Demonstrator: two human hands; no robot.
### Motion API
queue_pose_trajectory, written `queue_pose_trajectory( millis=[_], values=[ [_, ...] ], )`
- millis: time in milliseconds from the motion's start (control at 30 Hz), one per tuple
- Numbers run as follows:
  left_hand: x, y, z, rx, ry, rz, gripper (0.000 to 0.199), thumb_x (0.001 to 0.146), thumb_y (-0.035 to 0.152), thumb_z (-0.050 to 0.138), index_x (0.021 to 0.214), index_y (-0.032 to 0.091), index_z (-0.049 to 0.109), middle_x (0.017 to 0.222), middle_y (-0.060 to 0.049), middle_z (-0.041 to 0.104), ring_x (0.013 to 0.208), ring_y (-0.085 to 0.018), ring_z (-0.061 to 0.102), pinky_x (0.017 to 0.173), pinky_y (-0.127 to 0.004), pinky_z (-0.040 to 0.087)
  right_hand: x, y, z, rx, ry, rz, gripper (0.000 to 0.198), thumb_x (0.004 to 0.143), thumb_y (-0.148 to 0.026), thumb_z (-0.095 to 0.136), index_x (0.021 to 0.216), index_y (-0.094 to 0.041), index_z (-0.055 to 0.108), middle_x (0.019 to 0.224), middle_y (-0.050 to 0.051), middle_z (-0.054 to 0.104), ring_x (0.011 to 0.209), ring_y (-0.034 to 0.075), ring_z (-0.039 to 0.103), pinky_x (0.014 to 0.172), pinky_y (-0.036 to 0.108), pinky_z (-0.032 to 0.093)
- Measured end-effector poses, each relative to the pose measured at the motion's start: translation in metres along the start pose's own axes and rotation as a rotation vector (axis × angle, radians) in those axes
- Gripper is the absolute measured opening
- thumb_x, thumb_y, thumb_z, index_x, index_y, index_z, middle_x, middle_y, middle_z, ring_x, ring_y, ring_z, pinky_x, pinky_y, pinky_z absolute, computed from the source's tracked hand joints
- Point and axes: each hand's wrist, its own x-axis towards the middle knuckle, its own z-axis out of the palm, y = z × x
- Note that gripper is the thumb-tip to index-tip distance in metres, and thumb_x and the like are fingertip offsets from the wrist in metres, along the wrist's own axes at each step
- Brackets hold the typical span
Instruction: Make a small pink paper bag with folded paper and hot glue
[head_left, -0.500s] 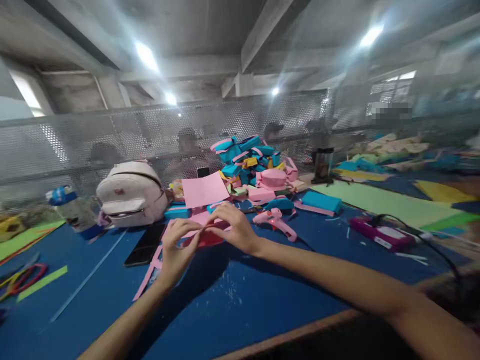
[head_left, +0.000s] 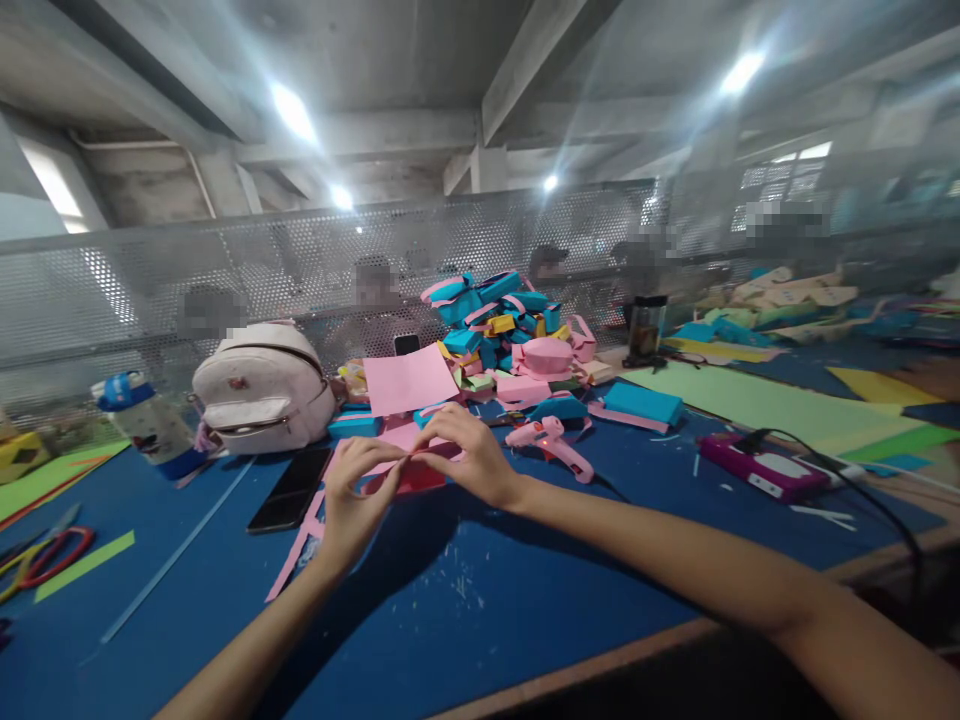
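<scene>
Overall light is moderate, under a dim grey concrete ceiling (head_left: 420,60). A white, elongated ceiling lamp (head_left: 293,112) between ten and eleven o'clock and a white, oblong ceiling lamp (head_left: 742,72) near two o'clock flare into pale streaks. Daylight whitens a narrow, slanted window (head_left: 51,185) between nine and ten. A soft dark shadow spreads toward seven o'clock across the blue, flat-topped counter (head_left: 495,610). Bare fingers (head_left: 451,430) look fairly clear; the grey, perforated metal screen (head_left: 300,250) is hazy, the three-o'clock edge smeared, and pixelated patches cover heads. Wide-angle distortion stretches the margins.
</scene>
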Motion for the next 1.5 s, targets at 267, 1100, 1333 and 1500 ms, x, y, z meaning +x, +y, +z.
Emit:
queue_pose_trajectory(
  millis=[267, 1100, 1333, 1500],
  values=[
    [-0.0002, -0.0009, 0.0010, -0.001, 0.005, -0.007, 0.010, 0.084, 0.016, 0.066, 0.087, 0.025, 0.069, 0.081, 0.001, 0.069, 0.079, -0.017, 0.062, 0.078, -0.034, 0.044, -0.0003, 0.0000, -0.0002, 0.008, 0.008, 0.002, 0.006, 0.090, -0.027, 0.065, 0.089, -0.021, 0.065, 0.086, 0.002, 0.067, 0.091, 0.020, 0.058, 0.087, 0.037, 0.045],
    [-0.0009, -0.0023, -0.0003, 0.003, 0.025, -0.031, 0.006, 0.085, 0.020, 0.065, 0.085, 0.024, 0.070, 0.082, -0.001, 0.069, 0.080, -0.018, 0.063, 0.078, -0.035, 0.045, 0.0014, -0.0016, -0.0014, 0.001, 0.012, -0.008, 0.006, 0.092, -0.026, 0.060, 0.089, -0.022, 0.064, 0.086, 0.003, 0.068, 0.093, 0.021, 0.060, 0.087, 0.038, 0.046],
    [-0.0007, -0.0021, -0.0005, 0.000, 0.038, -0.037, 0.007, 0.085, 0.019, 0.064, 0.085, 0.024, 0.069, 0.082, -0.001, 0.069, 0.080, -0.019, 0.064, 0.078, -0.035, 0.045, 0.0013, -0.0010, -0.0016, -0.011, 0.011, -0.010, 0.006, 0.091, -0.021, 0.058, 0.091, -0.023, 0.064, 0.089, 0.003, 0.068, 0.094, 0.022, 0.059, 0.087, 0.039, 0.046],
    [-0.0003, -0.0009, -0.0004, 0.009, 0.029, -0.025, 0.008, 0.084, 0.018, 0.065, 0.086, 0.024, 0.070, 0.082, 0.000, 0.070, 0.080, -0.018, 0.063, 0.079, -0.035, 0.044, 0.0017, -0.0020, -0.0012, -0.015, 0.008, -0.016, 0.004, 0.090, -0.025, 0.063, 0.090, -0.022, 0.064, 0.087, 0.003, 0.068, 0.088, 0.021, 0.058, 0.083, 0.037, 0.046]
  ],
)
